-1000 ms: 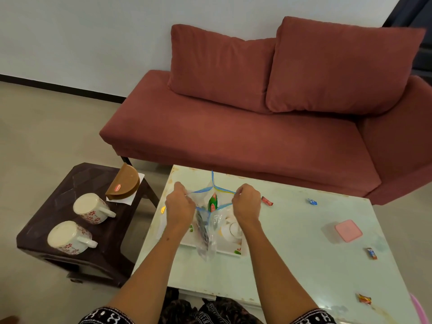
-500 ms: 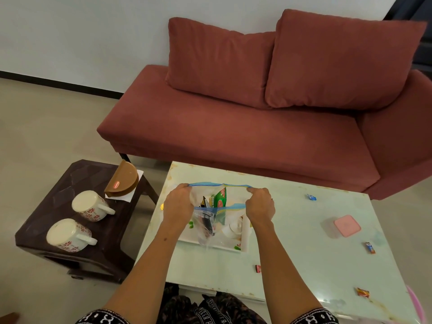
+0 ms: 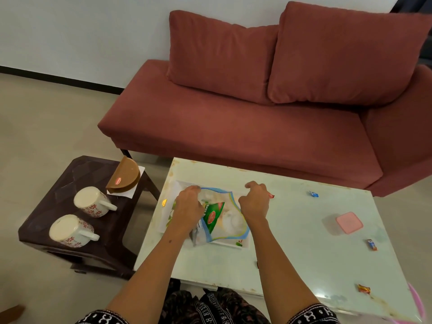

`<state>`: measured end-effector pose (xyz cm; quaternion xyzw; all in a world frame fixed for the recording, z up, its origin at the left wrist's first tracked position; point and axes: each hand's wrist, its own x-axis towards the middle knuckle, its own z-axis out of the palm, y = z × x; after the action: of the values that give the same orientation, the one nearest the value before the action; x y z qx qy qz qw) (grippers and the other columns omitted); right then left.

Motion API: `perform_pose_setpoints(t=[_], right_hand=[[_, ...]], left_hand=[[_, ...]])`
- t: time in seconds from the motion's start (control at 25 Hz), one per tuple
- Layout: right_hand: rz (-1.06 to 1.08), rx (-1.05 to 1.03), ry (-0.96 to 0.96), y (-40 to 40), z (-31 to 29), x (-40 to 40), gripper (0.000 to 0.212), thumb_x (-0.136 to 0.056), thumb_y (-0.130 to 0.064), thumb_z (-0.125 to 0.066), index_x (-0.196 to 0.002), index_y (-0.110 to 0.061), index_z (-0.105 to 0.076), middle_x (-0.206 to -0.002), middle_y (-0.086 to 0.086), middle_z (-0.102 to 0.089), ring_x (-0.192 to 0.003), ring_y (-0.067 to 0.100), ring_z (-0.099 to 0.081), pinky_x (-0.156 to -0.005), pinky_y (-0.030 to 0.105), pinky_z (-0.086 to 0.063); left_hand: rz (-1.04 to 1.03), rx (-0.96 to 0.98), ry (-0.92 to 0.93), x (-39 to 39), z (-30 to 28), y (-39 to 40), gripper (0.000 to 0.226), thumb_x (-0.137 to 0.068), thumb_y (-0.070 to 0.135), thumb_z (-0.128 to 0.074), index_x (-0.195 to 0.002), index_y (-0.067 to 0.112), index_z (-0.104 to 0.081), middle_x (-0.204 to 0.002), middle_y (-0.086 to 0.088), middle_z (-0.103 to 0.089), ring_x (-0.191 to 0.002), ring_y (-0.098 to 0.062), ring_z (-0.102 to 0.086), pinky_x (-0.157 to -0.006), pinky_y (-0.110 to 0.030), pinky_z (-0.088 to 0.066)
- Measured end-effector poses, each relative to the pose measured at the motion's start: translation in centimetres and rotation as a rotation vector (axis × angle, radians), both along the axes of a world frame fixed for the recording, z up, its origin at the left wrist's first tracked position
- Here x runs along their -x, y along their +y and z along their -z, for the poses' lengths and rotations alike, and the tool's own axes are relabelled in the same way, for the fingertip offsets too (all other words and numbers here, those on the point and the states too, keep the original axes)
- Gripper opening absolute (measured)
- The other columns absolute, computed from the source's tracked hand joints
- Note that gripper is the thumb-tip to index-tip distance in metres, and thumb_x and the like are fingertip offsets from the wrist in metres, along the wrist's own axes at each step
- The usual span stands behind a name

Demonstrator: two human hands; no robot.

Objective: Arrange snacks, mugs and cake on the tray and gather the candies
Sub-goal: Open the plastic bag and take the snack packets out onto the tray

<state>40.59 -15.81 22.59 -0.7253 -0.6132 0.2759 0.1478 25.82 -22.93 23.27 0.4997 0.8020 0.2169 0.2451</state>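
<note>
Left hand [image 3: 188,206] grips clear blue-edged zip bag [image 3: 230,224] on white tray [image 3: 174,190], green snack packet [image 3: 214,216] inside; right hand [image 3: 254,203] curled, grip unclear.

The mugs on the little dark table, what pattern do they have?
Red flowers on white, on both mugs, clearest in the head view.

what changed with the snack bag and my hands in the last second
The zip bag, held up and pulled open above the tray, now lies down on it. The left hand still grips its edge; the right hand appears to have let go. Mugs, cake and candies stayed put.
</note>
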Motion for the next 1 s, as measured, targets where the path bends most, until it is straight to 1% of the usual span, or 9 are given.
perform_pose_setpoints(t=[0.12,0.28,0.36,0.48,0.52,0.6,0.72,0.88,1.0], right_hand=[[-0.102,-0.108,0.061,-1.2,0.3,2.2,0.017,-0.08,-0.001,-0.054,-0.094,-0.008,-0.062,-0.105,0.011,-0.06,-0.088,0.027,-0.059,-0.066,0.028,-0.04],[-0.273,-0.225,0.066,-2.8,0.9,5.7,0.003,-0.084,-0.013,-0.055,-0.085,-0.011,-0.057,-0.089,0.006,-0.063,-0.076,0.022,-0.058,-0.063,0.033,-0.048],[-0.36,-0.286,0.086,-3.5,1.3,6.5,0.013,-0.085,-0.022,-0.057,-0.078,-0.011,-0.055,-0.077,0.005,-0.064,-0.066,0.022,-0.059,-0.059,0.035,-0.049],[-0.465,-0.394,0.008,-4.0,2.8,6.5,0.034,-0.082,-0.03,-0.06,-0.057,-0.012,-0.048,-0.055,0.009,-0.058,-0.049,0.03,-0.055,-0.047,0.029,-0.034],[-0.485,-0.313,-0.054,-3.9,3.3,6.4,0.038,-0.083,-0.036,-0.059,-0.056,-0.013,-0.046,-0.055,0.009,-0.056,-0.051,0.032,-0.055,-0.048,0.028,-0.031],[-0.441,-0.002,-0.175,-3.6,3.9,6.3,0.04,-0.083,-0.05,-0.057,-0.071,-0.012,-0.054,-0.071,0.008,-0.057,-0.068,0.03,-0.059,-0.054,0.028,-0.034],[-0.346,0.288,-0.173,-3.1,4.7,6.3,0.045,-0.083,-0.048,-0.057,-0.102,-0.008,-0.057,-0.102,0.011,-0.06,-0.096,0.031,-0.061,-0.068,0.031,-0.041],[-0.364,0.43,-0.14,-4.2,5.4,7.3,0.03,-0.096,-0.025,-0.038,-0.102,-0.005,-0.06,-0.112,0.014,-0.064,-0.104,0.033,-0.06,-0.075,0.033,-0.041],[-0.298,0.523,-0.037,-4.6,5.6,7.3,0.021,-0.09,-0.026,-0.051,-0.081,-0.008,-0.058,-0.094,0.009,-0.063,-0.09,0.03,-0.059,-0.071,0.03,-0.041]], left_hand=[[-0.047,-0.037,-0.026,-0.1,-0.7,0.1,0.039,-0.085,0.0,-0.053,-0.124,0.005,-0.054,-0.127,-0.013,-0.058,-0.115,-0.026,-0.054,-0.1,-0.032,-0.042],[-0.08,-0.027,-0.027,0.1,-1.5,0.0,0.041,-0.086,0.004,-0.055,-0.126,0.007,-0.052,-0.132,-0.012,-0.056,-0.119,-0.025,-0.053,-0.104,-0.031,-0.04],[-0.103,-0.019,-0.04,0.4,-2.0,-0.2,0.042,-0.087,0.008,-0.057,-0.128,0.008,-0.051,-0.135,-0.011,-0.054,-0.121,-0.027,-0.052,-0.105,-0.034,-0.04],[-0.085,-0.036,-0.054,1.2,-2.5,-0.3,0.044,-0.086,0.006,-0.056,-0.13,0.006,-0.05,-0.136,-0.012,-0.053,-0.123,-0.025,-0.05,-0.107,-0.035,-0.04],[-0.071,-0.038,-0.052,1.4,-2.7,-0.4,0.045,-0.086,0.004,-0.055,-0.13,0.006,-0.049,-0.136,-0.012,-0.052,-0.124,-0.025,-0.049,-0.108,-0.034,-0.04],[-0.033,-0.036,-0.049,1.5,-2.9,-0.5,0.046,-0.086,0.002,-0.054,-0.132,0.006,-0.049,-0.138,-0.01,-0.051,-0.126,-0.023,-0.048,-0.109,-0.034,-0.038],[0.013,-0.04,-0.041,0.8,-3.2,-0.7,0.047,-0.087,0.003,-0.053,-0.133,0.01,-0.047,-0.141,-0.006,-0.049,-0.13,-0.019,-0.044,-0.112,-0.032,-0.034],[0.049,-0.049,-0.024,0.4,-3.4,-0.7,0.047,-0.088,0.004,-0.052,-0.133,0.013,-0.048,-0.141,-0.002,-0.049,-0.13,-0.017,-0.043,-0.112,-0.032,-0.034],[0.053,-0.035,-0.029,0.7,-3.3,-1.1,0.047,-0.088,0.004,-0.053,-0.133,0.013,-0.048,-0.14,-0.003,-0.049,-0.129,-0.018,-0.044,-0.111,-0.032,-0.035]])
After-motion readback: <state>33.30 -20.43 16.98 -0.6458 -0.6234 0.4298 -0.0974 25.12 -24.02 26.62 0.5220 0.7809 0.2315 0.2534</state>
